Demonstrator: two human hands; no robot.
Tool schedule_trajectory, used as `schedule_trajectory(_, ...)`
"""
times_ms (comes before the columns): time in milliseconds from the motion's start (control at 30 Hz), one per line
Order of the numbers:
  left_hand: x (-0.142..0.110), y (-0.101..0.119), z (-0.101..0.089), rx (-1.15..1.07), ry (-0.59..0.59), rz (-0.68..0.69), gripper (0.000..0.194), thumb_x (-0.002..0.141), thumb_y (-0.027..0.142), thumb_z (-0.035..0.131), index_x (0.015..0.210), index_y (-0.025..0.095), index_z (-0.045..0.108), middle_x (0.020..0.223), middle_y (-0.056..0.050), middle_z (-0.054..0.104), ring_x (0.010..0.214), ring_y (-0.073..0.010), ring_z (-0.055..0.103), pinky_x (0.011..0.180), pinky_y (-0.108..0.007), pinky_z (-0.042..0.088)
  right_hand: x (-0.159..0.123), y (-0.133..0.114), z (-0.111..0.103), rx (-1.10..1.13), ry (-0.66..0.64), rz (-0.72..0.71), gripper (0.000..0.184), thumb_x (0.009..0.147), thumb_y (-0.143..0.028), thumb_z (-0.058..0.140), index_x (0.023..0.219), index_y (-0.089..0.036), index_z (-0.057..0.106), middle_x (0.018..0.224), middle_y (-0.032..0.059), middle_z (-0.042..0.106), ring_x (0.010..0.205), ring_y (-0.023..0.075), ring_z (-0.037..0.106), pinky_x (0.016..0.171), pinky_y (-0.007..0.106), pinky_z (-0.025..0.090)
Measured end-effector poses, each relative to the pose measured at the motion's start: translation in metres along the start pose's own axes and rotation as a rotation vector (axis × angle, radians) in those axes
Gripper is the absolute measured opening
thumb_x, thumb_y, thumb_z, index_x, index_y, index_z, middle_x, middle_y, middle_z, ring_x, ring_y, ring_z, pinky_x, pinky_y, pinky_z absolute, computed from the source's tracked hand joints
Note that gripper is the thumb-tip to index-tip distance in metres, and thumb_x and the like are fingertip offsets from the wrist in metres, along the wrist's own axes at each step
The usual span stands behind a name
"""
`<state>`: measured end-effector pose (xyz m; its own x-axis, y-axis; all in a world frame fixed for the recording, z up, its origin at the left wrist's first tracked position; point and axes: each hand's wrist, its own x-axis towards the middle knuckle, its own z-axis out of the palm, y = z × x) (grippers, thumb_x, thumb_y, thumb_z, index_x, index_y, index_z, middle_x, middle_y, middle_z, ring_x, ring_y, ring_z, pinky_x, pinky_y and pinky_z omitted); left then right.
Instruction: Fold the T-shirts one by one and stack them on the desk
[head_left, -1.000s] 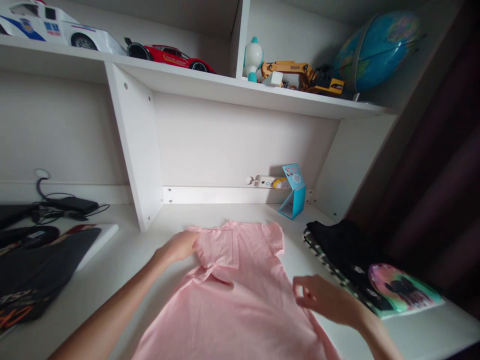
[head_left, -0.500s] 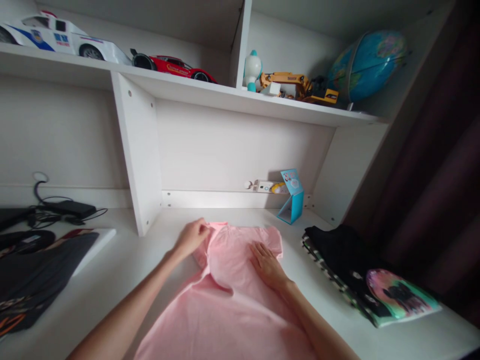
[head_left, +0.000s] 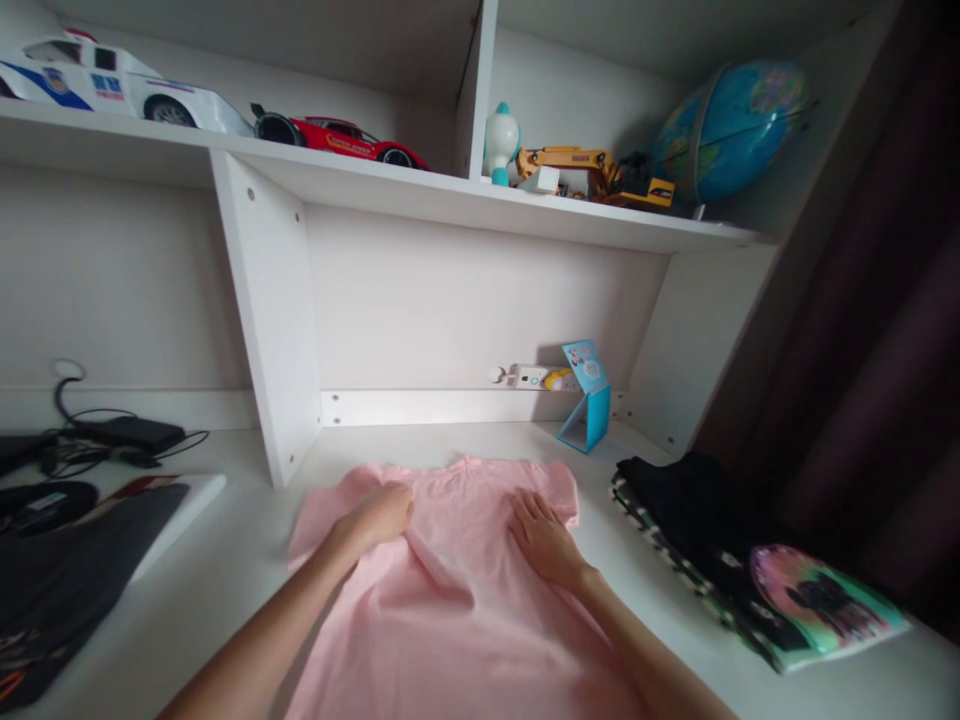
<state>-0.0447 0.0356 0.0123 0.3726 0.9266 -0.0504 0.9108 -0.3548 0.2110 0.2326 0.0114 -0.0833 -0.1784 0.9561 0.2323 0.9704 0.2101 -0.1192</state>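
Note:
A pink T-shirt (head_left: 480, 610) lies spread on the white desk, its neckline and both short sleeves toward the back and its lower part running out of view at the bottom. My left hand (head_left: 384, 512) is closed on the cloth near the left shoulder, and creases run from there down across the chest. The fingertips of that hand are partly hidden. Flat on the right side of the shirt, just inside the sleeve, rests my right hand (head_left: 544, 535) with fingers stretched out.
Folded dark clothes (head_left: 720, 560) are stacked at the right. Dark garments (head_left: 97, 560) and a black adapter with cables (head_left: 139, 433) lie at the left. A blue stand-up card (head_left: 589, 400) stands at the back. The shelf (head_left: 420, 195) above holds toy vehicles and a globe (head_left: 739, 130).
The left side of the shirt, bunched before, now lies spread out with its sleeve to the left. My left hand has come nearer and lower. My right hand stays flat on the shirt.

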Motion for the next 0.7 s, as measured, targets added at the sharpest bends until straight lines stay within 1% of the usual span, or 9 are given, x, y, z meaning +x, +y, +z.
schedule_trajectory(33,0.003,0.006,0.008,0.039,-0.051,0.019,0.026,0.079,0.021,0.039,0.08,0.014,0.064,0.093,-0.014,0.066,0.086,-0.0247,0.06,0.076,-0.033,0.042,0.004,0.004,0.0,-0.004,-0.002,0.01,0.047,0.09,-0.031,0.027,0.132,-0.011,0.036,0.137,0.0136,0.035,0.128,0.0267,0.025,0.102,0.043,0.024)
schedule_trajectory(100,0.007,0.002,0.018,0.062,-0.08,-0.004,0.03,0.08,0.027,0.039,0.088,0.012,0.064,0.099,-0.019,0.064,0.091,-0.0283,0.059,0.078,-0.037,0.042,0.016,0.014,0.0,-0.005,-0.007,0.024,0.047,0.091,-0.031,0.027,0.132,-0.011,0.035,0.137,0.0136,0.035,0.128,0.026,0.026,0.102,0.042,0.024)
schedule_trajectory(167,0.012,-0.016,0.024,0.052,-0.042,-0.083,0.039,0.081,0.036,0.039,0.104,0.014,0.06,0.114,-0.02,0.057,0.105,-0.032,0.052,0.086,-0.044,0.037,0.031,0.024,0.001,0.001,-0.012,0.035,0.046,0.091,-0.031,0.027,0.132,-0.011,0.035,0.138,0.0134,0.034,0.128,0.0253,0.025,0.102,0.042,0.024)
schedule_trajectory(267,0.021,-0.055,0.032,0.043,-0.016,-0.199,0.059,0.081,0.051,0.034,0.131,0.021,0.037,0.14,-0.017,0.028,0.128,-0.035,0.024,0.094,-0.058,0.024,0.053,0.032,0.007,0.025,-0.015,0.051,0.046,0.091,-0.031,0.029,0.132,-0.013,0.036,0.137,0.0127,0.035,0.128,0.0244,0.025,0.101,0.042,0.023)
schedule_trajectory(333,0.028,-0.076,0.038,0.045,-0.003,-0.218,0.063,0.082,0.054,0.028,0.137,0.024,0.025,0.145,-0.013,0.012,0.132,-0.0328,0.009,0.094,-0.064,0.015,0.066,0.03,0.012,0.055,-0.01,0.066,0.045,0.09,-0.032,0.032,0.131,-0.014,0.037,0.137,0.0118,0.036,0.128,0.025,0.025,0.101,0.043,0.024)
schedule_trajectory(467,0.038,-0.1,0.048,0.052,0.116,-0.179,0.058,0.084,0.055,0.024,0.136,0.029,0.027,0.146,-0.008,0.012,0.133,-0.0299,0.008,0.094,-0.066,0.01,0.083,0.024,0.015,0.151,0.038,0.136,0.042,0.086,-0.032,0.041,0.126,-0.019,0.044,0.133,0.0093,0.041,0.125,0.0252,0.031,0.1,0.042,0.026)
schedule_trajectory(567,0.042,-0.105,0.052,0.049,0.17,-0.143,0.057,0.083,0.055,0.027,0.134,0.03,0.03,0.145,-0.007,0.016,0.132,-0.0289,0.011,0.095,-0.065,0.01,0.089,0.044,0.005,0.254,0.122,0.308,0.038,0.086,-0.029,0.043,0.123,-0.019,0.045,0.129,0.0107,0.044,0.118,0.0228,0.039,0.098,0.038,0.029)
schedule_trajectory(633,0.042,-0.105,0.052,0.048,0.185,-0.138,0.056,0.083,0.055,0.029,0.134,0.03,0.031,0.145,-0.007,0.018,0.132,-0.0292,0.012,0.095,-0.065,0.01,0.09,0.07,-0.005,0.335,0.172,0.492,0.036,0.088,-0.031,0.044,0.121,-0.018,0.045,0.126,0.0116,0.045,0.113,0.0229,0.044,0.095,0.042,0.033)
schedule_trajectory(700,0.042,-0.104,0.052,0.046,0.191,-0.134,0.056,0.083,0.053,0.029,0.134,0.03,0.032,0.145,-0.007,0.019,0.132,-0.0296,0.013,0.095,-0.065,0.011,0.091,0.097,-0.012,0.442,0.182,0.642,0.034,0.087,-0.034,0.047,0.116,-0.017,0.048,0.12,0.0093,0.048,0.105,0.0219,0.049,0.089,0.045,0.039)
